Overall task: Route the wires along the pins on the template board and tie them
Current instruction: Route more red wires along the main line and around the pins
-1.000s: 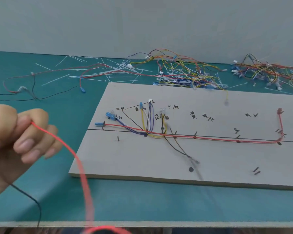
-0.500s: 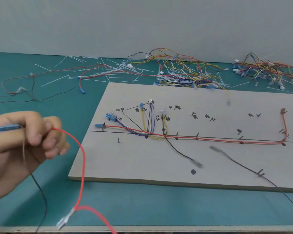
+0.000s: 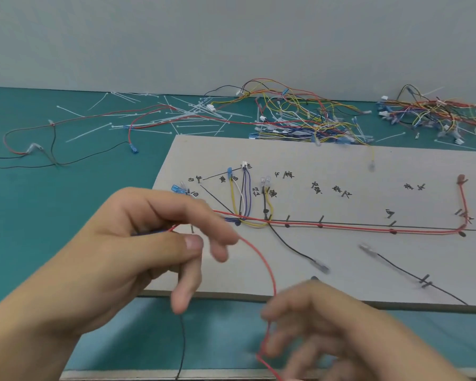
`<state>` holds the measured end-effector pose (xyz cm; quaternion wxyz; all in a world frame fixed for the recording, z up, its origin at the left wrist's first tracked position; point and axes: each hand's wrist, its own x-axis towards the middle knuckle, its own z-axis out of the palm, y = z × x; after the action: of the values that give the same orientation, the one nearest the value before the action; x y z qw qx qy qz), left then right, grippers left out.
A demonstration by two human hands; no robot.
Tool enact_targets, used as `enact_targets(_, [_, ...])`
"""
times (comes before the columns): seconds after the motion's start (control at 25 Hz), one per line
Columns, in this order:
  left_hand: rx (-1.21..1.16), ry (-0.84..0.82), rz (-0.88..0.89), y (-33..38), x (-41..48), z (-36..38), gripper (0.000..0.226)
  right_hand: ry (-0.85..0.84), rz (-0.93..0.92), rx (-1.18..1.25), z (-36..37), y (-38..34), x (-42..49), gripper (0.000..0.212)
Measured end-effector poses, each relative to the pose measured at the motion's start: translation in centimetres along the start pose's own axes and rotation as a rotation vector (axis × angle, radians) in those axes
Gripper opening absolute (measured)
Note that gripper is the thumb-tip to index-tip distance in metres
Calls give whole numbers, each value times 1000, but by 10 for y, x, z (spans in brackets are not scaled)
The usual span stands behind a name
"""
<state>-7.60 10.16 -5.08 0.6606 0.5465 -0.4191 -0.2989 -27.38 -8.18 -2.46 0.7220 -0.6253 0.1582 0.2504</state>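
The grey template board [image 3: 341, 166] lies on the teal table with black pins and handwritten labels. Red, yellow, white, blue and black wires run along its pins; a long red pair [image 3: 368, 229] follows the drawn line to the right end. My left hand [image 3: 138, 243] pinches a loose red wire [image 3: 261, 257] between thumb and fingers above the board's left front corner. That wire arcs down to my right hand [image 3: 327, 325], whose blurred fingers curl around it near the table edge. A thin black wire [image 3: 182, 342] hangs below my left hand.
Tangled spare harnesses [image 3: 300, 119] and another bundle [image 3: 437, 114] lie at the back. White cable ties [image 3: 176, 116] are scattered at back left beside a red and black wire loop [image 3: 39, 149]. A loose black wire with a terminal [image 3: 396, 268] crosses the board's front right.
My left hand has moved right and up over the board's left corner with the red wire. My right hand has come into view at the bottom and taken hold of the wire's lower part.
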Motion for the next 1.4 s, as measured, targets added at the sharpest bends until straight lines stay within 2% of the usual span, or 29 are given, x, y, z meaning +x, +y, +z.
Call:
enact_targets(0.08, [79, 14, 22, 7, 6, 10, 29, -17, -177, 120, 9, -11, 7, 17])
enact_targets(0.2, [160, 47, 21, 10, 11, 16, 29, 188, -414, 258, 5, -14, 8, 46])
enact_targets(0.24, [158, 68, 0, 9, 11, 15, 27, 257, -443, 341, 0, -12, 4, 51])
enact_targets(0.28, [128, 82, -24, 6, 10, 12, 25, 256, -444, 357, -9, -13, -1, 55])
enact_targets(0.36, [79, 136, -82, 3, 6, 6, 21, 225, -445, 240, -26, -15, -9, 61])
enact_targets(0.48, [214, 278, -167, 3, -2, -1, 27, 390, -435, 3, -50, -16, -19, 70])
enact_targets(0.56, [382, 344, -191, 4, -4, -6, 34, 514, -479, -165, -58, -21, -15, 57])
enact_targets(0.64, [524, 362, -182, 6, -1, -9, 23, 600, -538, -332, -68, -30, -2, 30])
enact_targets(0.72, [619, 388, -196, 7, 1, -13, 8, 532, -564, -390, -78, -43, 14, 23])
enact_targets(0.8, [767, 430, -212, 6, 2, -17, 18, 363, -536, -367, -91, -52, 27, 37])
enact_targets(0.88, [825, 530, -193, 2, 4, -15, 31, 220, -513, -329, -104, -60, 40, 40])
enact_targets(0.96, [829, 594, -160, -3, 10, -8, 28, 136, -534, -340, -116, -68, 47, 39])
enact_targets(1.08, [867, 557, -243, -8, 16, -3, 24, 135, -562, -426, -127, -84, 56, 30])
enact_targets(1.16, [875, 491, -298, -7, 17, -3, 36, 209, -590, -447, -134, -95, 64, 18])
enact_targets(1.28, [959, 413, -236, -5, 17, -1, 51, 233, -624, -445, -139, -102, 76, 17])
enact_targets(1.4, [1057, 395, -192, -4, 16, -2, 38, 223, -649, -413, -140, -99, 80, 18])
